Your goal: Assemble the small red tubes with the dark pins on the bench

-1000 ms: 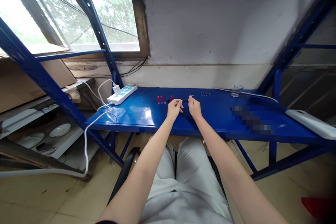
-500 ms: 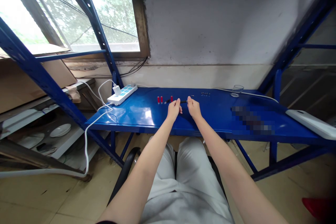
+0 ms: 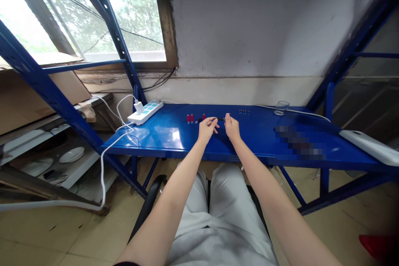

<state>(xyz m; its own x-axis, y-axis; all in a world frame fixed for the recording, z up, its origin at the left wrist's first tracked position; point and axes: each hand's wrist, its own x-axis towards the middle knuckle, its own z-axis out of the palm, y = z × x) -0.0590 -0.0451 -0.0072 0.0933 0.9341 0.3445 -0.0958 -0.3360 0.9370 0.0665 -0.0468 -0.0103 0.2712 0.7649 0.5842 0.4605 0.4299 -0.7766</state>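
Note:
My left hand [image 3: 207,130] is closed in a pinch around the left end of a thin black pen-like rod [image 3: 220,119]. At the rod's other end my right hand [image 3: 232,129] has its thumb and fingers pressed together around it. The rod lies about level between the two hands, just above the blue table; both of its ends are covered by fingers. Beyond the left hand stand two small red pieces with silvery ends [image 3: 190,119], a third red piece [image 3: 203,116] and a small dark piece [image 3: 198,120]. Several tiny metal pieces [image 3: 244,112] are lined up behind the right hand.
A white power strip [image 3: 146,112] with a plug sits at the left of the blue table [image 3: 156,137]. To the right are a clear glass [image 3: 281,108], a blurred-out dark object [image 3: 299,143] and a white flat device [image 3: 370,146]. Blue rack posts frame both sides.
My right hand has shifted slightly right and its fingers have changed position on the rod. The left fingers have opened out a little. A tiny piece behind the right hand no longer shows separately.

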